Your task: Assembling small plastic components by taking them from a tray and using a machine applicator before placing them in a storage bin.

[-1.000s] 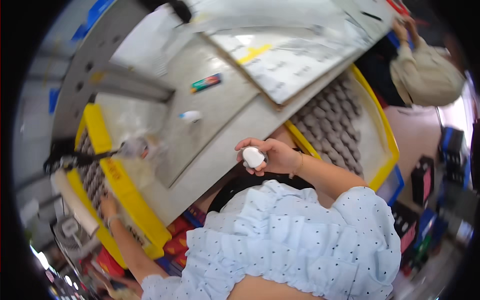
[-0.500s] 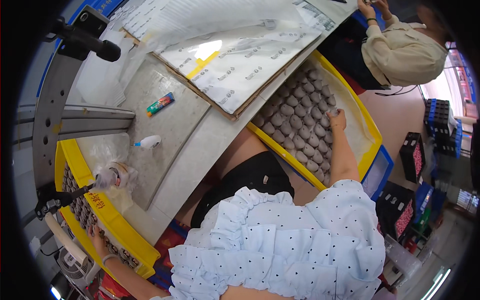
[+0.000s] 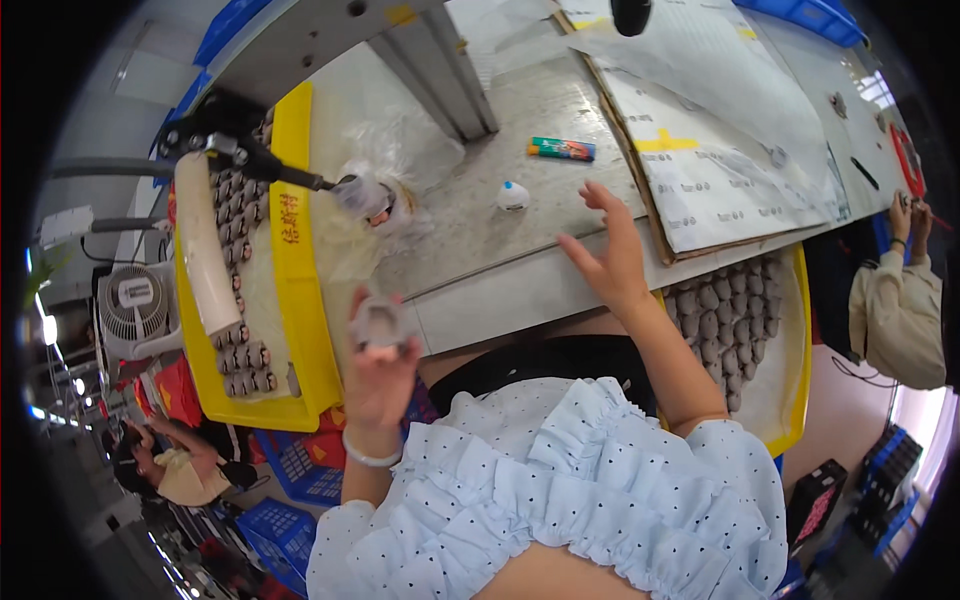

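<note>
My left hand (image 3: 378, 385) is raised between the left yellow tray and the table's front edge, its fingers closed around a small grey hollow piece (image 3: 380, 322). The piece is blurred, with an opening facing up. My right hand (image 3: 615, 255) hovers over the table's front edge with thumb and fingers apart, nothing in it. Nearest to it are a white squeeze bottle with a blue tip (image 3: 513, 196) and a green and orange tube-shaped pack (image 3: 562, 149). Small grey rounded pieces (image 3: 730, 310) lie in rows in the right yellow tray (image 3: 797, 400).
Dark painted pieces (image 3: 240, 225) fill part of the left yellow tray (image 3: 300, 330). A jointed metal arm (image 3: 270, 165) reaches over it to a plastic-wrapped part (image 3: 372, 197). Paper-covered cardboard (image 3: 720, 170) lies on the table. A co-worker (image 3: 900, 310) sits at right; another person (image 3: 185, 465) is at lower left.
The view has swung left. My left hand has come out of the left tray, now with a grey piece in it. My right hand has left the right tray and is over the table edge.
</note>
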Motion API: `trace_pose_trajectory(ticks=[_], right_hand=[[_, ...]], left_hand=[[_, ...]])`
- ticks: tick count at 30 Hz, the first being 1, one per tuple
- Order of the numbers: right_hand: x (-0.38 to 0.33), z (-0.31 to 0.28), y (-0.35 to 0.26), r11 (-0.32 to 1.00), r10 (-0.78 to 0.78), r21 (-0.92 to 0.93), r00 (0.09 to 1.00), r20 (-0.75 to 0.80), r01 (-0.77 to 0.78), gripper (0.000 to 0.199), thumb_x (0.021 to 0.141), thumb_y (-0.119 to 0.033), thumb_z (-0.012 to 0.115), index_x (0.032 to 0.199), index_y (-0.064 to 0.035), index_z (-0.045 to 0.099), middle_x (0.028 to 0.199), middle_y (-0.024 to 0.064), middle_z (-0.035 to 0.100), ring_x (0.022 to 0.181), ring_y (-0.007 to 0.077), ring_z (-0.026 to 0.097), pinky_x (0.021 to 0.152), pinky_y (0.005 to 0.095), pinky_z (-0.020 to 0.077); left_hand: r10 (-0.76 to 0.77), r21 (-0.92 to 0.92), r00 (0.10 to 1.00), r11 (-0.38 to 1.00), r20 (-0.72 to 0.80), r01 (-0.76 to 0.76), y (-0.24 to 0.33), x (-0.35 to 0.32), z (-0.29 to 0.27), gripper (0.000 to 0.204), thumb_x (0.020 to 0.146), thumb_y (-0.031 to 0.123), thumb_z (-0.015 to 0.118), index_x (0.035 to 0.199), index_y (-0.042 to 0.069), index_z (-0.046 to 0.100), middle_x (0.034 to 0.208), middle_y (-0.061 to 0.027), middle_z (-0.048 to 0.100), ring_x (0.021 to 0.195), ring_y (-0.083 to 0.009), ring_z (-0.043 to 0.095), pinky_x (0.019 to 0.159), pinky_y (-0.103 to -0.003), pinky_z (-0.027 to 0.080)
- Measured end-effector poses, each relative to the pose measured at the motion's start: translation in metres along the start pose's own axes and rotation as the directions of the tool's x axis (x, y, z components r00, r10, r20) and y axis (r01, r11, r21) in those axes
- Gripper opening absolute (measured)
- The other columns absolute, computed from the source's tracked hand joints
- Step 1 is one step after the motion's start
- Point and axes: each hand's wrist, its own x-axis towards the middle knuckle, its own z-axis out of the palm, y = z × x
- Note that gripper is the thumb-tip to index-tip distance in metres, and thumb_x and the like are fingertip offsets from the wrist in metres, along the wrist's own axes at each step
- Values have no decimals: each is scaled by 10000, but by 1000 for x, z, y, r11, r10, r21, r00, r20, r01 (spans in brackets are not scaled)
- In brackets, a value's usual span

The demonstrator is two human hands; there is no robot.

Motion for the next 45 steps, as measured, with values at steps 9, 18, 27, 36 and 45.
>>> trace_pose_trajectory(ticks=[9, 18, 27, 36, 45], right_hand=[[28, 39, -46, 836, 110, 367, 779, 617, -409, 306, 796, -80, 637, 1089, -61, 552, 934, 97, 562, 841, 193, 523, 758, 285, 441], [13, 2, -77, 978, -152, 201, 871, 467, 63, 381, 601, 76, 679, 952, -56, 610, 880, 76, 608, 839, 261, 565, 705, 323, 468], [16, -2, -87, 835, -514, -63, 816, 265, 546, 355, 555, 26, 648, 883, -106, 671, 897, 7, 636, 826, 200, 566, 710, 305, 411], [18, -2, -86, 797, -563, -82, 785, 258, 598, 328, 573, -17, 662, 882, -121, 687, 896, -18, 643, 816, 171, 567, 679, 275, 371], [19, -2, -85, 783, -578, -101, 778, 247, 614, 323, 566, -23, 668, 872, -124, 691, 884, -27, 648, 806, 160, 568, 669, 265, 354]], left_hand=[[-189, 150, 982, 972, 30, 182, -33, 25, 13, 751, 803, 70, 636, 1398, 154, 187, 1320, -125, 380, 1116, -292, 510, 895, -343, 450], [-79, 409, 987, 912, 142, 14, -29, 32, 14, 762, 752, 47, 684, 1327, 164, 199, 1233, -106, 401, 1065, -273, 542, 885, -354, 472], [-93, 419, 978, 908, 189, 5, -30, 32, 16, 716, 742, 15, 682, 1277, 156, 228, 1220, -101, 381, 1067, -256, 533, 881, -338, 474], [-82, 455, 975, 890, 207, -22, -32, 33, 16, 704, 740, -3, 682, 1269, 131, 237, 1210, -98, 393, 1050, -237, 531, 876, -333, 473], [-77, 478, 975, 877, 210, -34, -34, 34, 16, 699, 735, -9, 681, 1263, 121, 243, 1206, -100, 393, 1040, -230, 538, 876, -327, 470]])
